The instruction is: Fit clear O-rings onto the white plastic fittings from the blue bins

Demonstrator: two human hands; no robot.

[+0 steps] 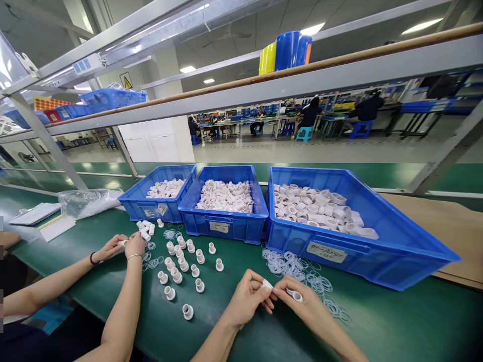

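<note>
My left hand [251,296] pinches a small white ring-like part [267,284] from its left side. On the other side of that part, the fingertips of my right hand [298,296] meet it. A second white piece [297,296] with a round opening is tucked in my right hand's fingers. Thin translucent rings [290,264] lie in a loose pile just behind and to the right of my hands. Several white flanged fittings [176,274] stand on the green table [226,332] to the left.
Three blue bins [226,227] of white parts line the back. At the left, another person's hands [130,246] hold a white piece beside white tubes [145,230]. A metal shelf frame [264,83] crosses above; cardboard [433,231] lies at right.
</note>
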